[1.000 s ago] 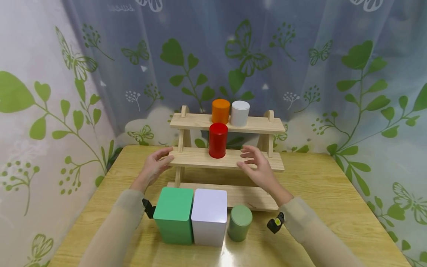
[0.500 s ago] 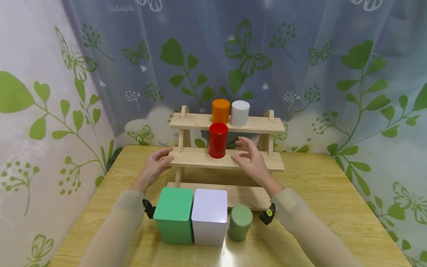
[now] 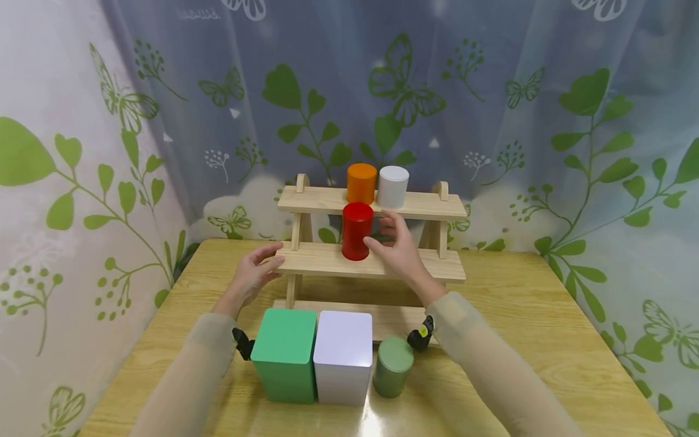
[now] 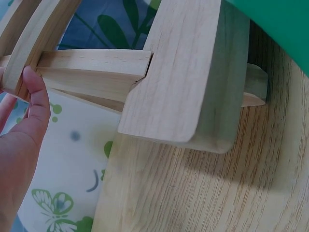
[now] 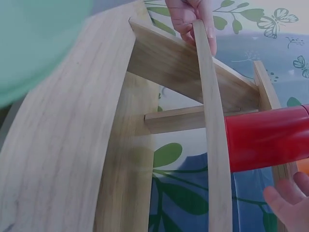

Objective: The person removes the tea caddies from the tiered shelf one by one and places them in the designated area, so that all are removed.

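In the head view a red cylindrical canister [image 3: 356, 233] stands upright on the middle board of a three-tier wooden shelf [image 3: 322, 260]. Just right of it is my right hand [image 3: 401, 247], fingers spread and slightly bent, the thumb tip close to the canister's lower side. The right wrist view shows these fingers [image 5: 284, 200] apart from the canister. My left hand [image 3: 253, 276] grips the left end of the middle board; in the left wrist view its fingertips [image 4: 34, 79] pinch the board's edge. An orange canister [image 3: 361, 184] and a white canister [image 3: 392, 187] stand side by side on the top board.
In front of the shelf, on the wooden table [image 3: 519, 303], stand a green box [image 3: 285, 355], a pale lilac box [image 3: 343, 358] and a sage-green canister [image 3: 392, 367]. A leaf-and-butterfly patterned curtain [image 3: 338, 91] hangs behind and at both sides.
My right hand has moved left along the middle board, from its right part up to the red canister. The left hand and all the canisters and boxes have stayed in place.
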The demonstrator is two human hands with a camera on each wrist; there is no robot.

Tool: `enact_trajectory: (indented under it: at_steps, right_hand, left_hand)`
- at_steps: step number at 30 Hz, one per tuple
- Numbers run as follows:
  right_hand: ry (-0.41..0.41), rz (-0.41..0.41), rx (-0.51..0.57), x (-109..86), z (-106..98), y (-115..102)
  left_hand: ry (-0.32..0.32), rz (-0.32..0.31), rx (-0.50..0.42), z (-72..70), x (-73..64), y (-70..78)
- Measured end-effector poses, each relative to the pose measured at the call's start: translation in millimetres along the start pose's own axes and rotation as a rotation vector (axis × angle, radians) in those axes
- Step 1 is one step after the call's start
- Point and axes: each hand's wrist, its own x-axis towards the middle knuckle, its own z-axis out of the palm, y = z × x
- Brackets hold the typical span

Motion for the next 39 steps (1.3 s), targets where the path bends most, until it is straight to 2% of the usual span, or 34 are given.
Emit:
enact_trajectory:
  at_steps: [6, 14, 22, 39]
  right_hand:
    - [0.002, 0.056, -0.01, 9.7, 5.8, -1.6]
    - [-0.013, 0.139, 0.031, 15.6, 9.9, -10.5]
    - [-0.012, 0.137, 0.025, 20.7, 16.7, -7.5]
    - [0.023, 0.151, 0.017, 27.1, 30.1, -4.1]
  left_hand:
    - [-0.004, 0.008, -0.004, 0.4, -0.2, 1.0]
    - [-0.007, 0.002, -0.013, 2.4, -0.9, 1.6]
    - [-0.014, 0.017, -0.017, 3.6, -1.0, 1.9]
    - [-0.009, 0.008, -0.01, -0.1, -0.6, -0.3]
